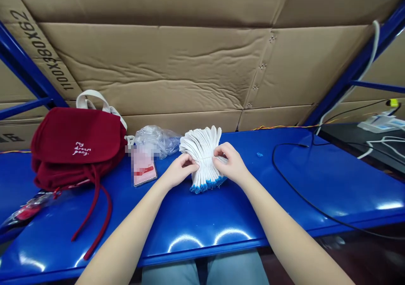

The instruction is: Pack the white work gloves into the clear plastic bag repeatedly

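Observation:
A bundle of white knitted work gloves (202, 143) with blue cuff edges lies on the blue tabletop, its finger ends fanned out away from me. Around its narrowed middle runs a thin tie (207, 158). My left hand (180, 170) is closed in a pinch at the bundle's left side, level with the tie. At the right side my right hand (231, 162) also pinches, thumb and forefinger near the tie's end. Whether each hand grips the tie itself or the glove fabric is too small to tell.
A dark red backpack (79, 137) stands at the left, its cords hanging forward. Beside it are a phone (144, 169) and crumpled clear plastic (158, 140). A black cable (294, 188) curves across the right side. Cardboard (164, 65) walls off the back.

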Action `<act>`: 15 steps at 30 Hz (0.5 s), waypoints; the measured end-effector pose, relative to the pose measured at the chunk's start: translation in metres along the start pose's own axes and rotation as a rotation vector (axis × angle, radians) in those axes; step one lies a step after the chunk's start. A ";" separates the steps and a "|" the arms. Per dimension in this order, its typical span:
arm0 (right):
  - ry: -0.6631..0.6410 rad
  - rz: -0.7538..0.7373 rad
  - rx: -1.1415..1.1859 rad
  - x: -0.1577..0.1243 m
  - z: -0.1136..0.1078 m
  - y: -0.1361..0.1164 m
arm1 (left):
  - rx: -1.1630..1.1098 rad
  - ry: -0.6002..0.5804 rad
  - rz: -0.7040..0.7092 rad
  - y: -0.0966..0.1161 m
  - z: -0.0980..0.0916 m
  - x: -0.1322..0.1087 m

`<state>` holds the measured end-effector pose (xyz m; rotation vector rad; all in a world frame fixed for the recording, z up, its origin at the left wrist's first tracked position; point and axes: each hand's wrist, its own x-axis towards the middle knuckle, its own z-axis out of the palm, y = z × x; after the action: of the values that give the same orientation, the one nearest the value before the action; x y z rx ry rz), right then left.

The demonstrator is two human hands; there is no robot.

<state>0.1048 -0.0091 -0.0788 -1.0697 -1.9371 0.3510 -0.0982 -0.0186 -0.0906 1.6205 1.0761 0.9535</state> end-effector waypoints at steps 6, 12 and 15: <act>-0.045 -0.007 -0.016 -0.001 0.002 0.002 | 0.104 -0.026 0.006 0.012 -0.005 -0.006; -0.031 0.097 0.074 0.000 -0.001 -0.003 | 0.169 -0.166 0.009 0.031 -0.022 -0.018; -0.134 0.256 0.299 0.001 -0.010 -0.003 | 0.162 -0.197 0.007 0.031 -0.027 -0.018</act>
<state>0.1114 -0.0117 -0.0711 -1.1161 -1.7915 0.8459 -0.1221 -0.0333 -0.0551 1.8098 1.0329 0.7086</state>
